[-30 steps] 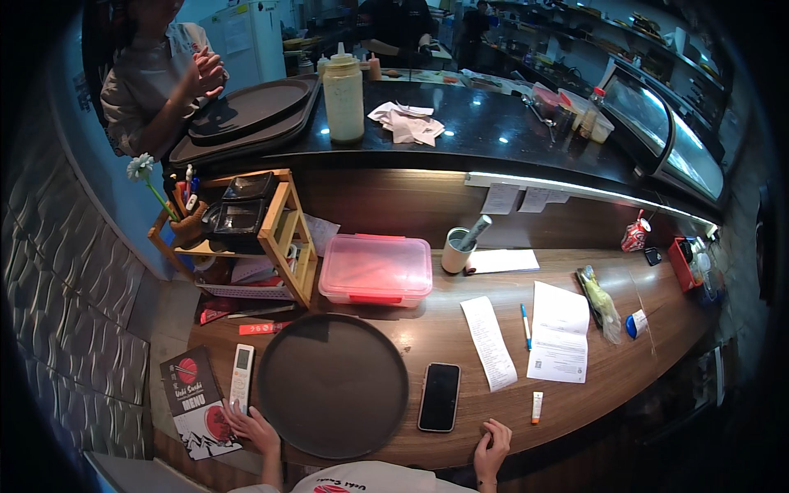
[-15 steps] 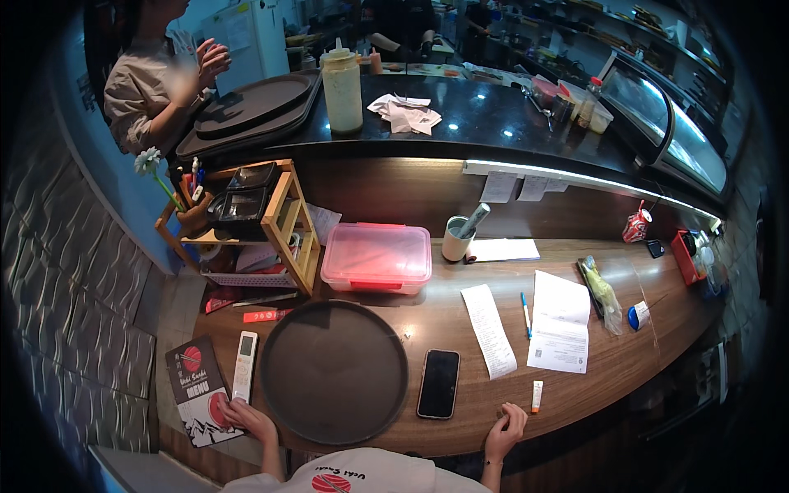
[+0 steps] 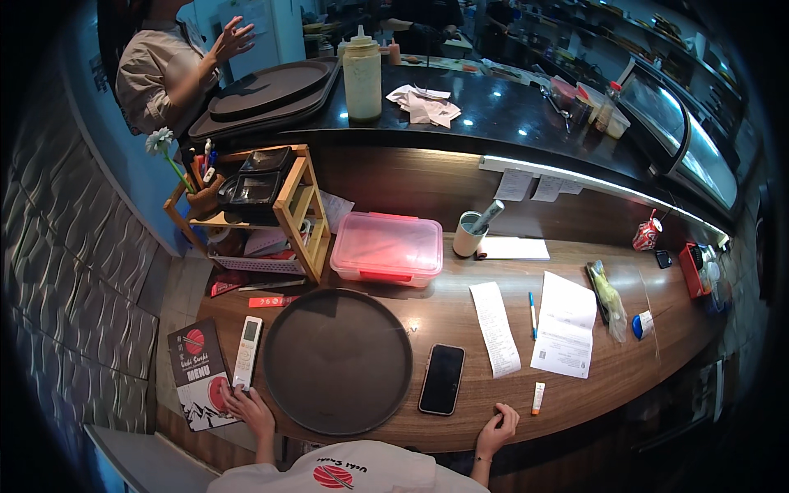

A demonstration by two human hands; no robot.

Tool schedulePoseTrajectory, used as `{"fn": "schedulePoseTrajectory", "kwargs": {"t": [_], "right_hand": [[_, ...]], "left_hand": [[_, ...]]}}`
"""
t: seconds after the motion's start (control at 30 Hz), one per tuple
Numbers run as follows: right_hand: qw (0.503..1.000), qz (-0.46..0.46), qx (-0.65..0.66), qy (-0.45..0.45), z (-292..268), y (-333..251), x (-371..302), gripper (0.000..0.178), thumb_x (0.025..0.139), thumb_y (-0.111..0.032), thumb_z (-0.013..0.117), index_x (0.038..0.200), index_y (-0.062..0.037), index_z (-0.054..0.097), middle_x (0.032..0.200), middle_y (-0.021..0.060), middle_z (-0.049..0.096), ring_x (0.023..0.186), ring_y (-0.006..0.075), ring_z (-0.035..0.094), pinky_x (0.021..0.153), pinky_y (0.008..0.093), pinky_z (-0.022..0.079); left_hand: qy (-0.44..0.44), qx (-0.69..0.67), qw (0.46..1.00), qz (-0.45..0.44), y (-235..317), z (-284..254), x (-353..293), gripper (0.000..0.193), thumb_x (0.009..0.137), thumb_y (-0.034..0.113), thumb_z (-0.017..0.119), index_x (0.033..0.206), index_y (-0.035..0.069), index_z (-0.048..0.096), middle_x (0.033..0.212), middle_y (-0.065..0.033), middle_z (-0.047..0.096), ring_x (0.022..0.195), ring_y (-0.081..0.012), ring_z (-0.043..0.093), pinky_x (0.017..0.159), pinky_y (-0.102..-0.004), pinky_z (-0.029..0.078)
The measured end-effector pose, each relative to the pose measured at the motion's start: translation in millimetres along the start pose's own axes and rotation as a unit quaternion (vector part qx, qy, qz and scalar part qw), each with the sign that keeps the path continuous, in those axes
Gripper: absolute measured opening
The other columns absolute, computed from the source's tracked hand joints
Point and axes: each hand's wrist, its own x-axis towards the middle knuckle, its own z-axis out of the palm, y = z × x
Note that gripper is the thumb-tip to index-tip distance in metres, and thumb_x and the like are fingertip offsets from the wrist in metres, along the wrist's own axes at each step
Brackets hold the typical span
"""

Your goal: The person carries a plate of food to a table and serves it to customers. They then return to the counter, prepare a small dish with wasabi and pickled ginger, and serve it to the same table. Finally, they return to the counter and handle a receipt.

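My left hand (image 3: 253,411) lies with fingers spread at the counter's near left edge. Its fingertips rest at the edge of a black-and-white menu (image 3: 200,370) with red circles, just below a white remote control (image 3: 246,355). Loosely curled, my right hand (image 3: 497,429) rests at the near edge farther right, with nothing visible in it. Between the hands are a round dark tray (image 3: 338,361) and a black-screened smartphone (image 3: 442,379). A small white tube with an orange end (image 3: 537,398) lies just beyond my right hand.
Behind the tray stand a pink-lidded box (image 3: 386,246) and a wooden rack (image 3: 297,215). A cup (image 3: 470,236), a long receipt (image 3: 495,329), a pen (image 3: 532,316) and a printed sheet (image 3: 564,327) are farther right. A co-worker (image 3: 156,74) stands beyond the raised counter, by stacked trays (image 3: 267,92).
The view has shifted slightly, so the counter's things sit a little differently in the picture. The co-worker's hands have come apart, one now raised. My hands stay about where they were.
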Motion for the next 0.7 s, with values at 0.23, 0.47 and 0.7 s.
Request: {"fn": "schedulePoseTrajectory", "kwargs": {"t": [0.23,0.47,0.7], "right_hand": [[1.000,-0.003,0.002,0.003,3.1,-0.7,1.8,0.019,0.080,0.012,0.051,0.088,0.0022,0.065,0.091,0.0167,0.064,0.095,0.0353,0.059,0.085,0.0444,0.048],[1.000,0.010,-0.008,-0.009,2.0,-1.7,2.7,0.019,0.078,0.013,0.051,0.086,0.0018,0.065,0.092,0.0167,0.064,0.096,0.0347,0.058,0.086,0.0445,0.047],[1.000,0.004,-0.011,-0.006,2.1,-4.3,2.5,0.019,0.077,0.013,0.052,0.086,0.0025,0.065,0.091,0.0173,0.063,0.096,0.0348,0.058,0.086,0.0446,0.047]], "left_hand": [[0.005,-0.009,1.000,0.000,1.3,-0.8,2.9,0.032,0.102,0.025,0.046,0.124,0.002,0.047,0.156,-0.0198,0.027,0.145,-0.0389,0.023,0.114,-0.0577,0.018],[-0.001,-0.011,1.000,-0.010,0.9,1.3,2.8,0.032,0.102,0.026,0.046,0.123,0.003,0.047,0.156,-0.0185,0.027,0.145,-0.0387,0.022,0.115,-0.0579,0.017],[-0.002,-0.009,1.000,-0.011,2.0,0.1,2.5,0.030,0.102,0.025,0.047,0.123,0.003,0.047,0.156,-0.0176,0.028,0.145,-0.0386,0.022,0.115,-0.0581,0.017]]}}
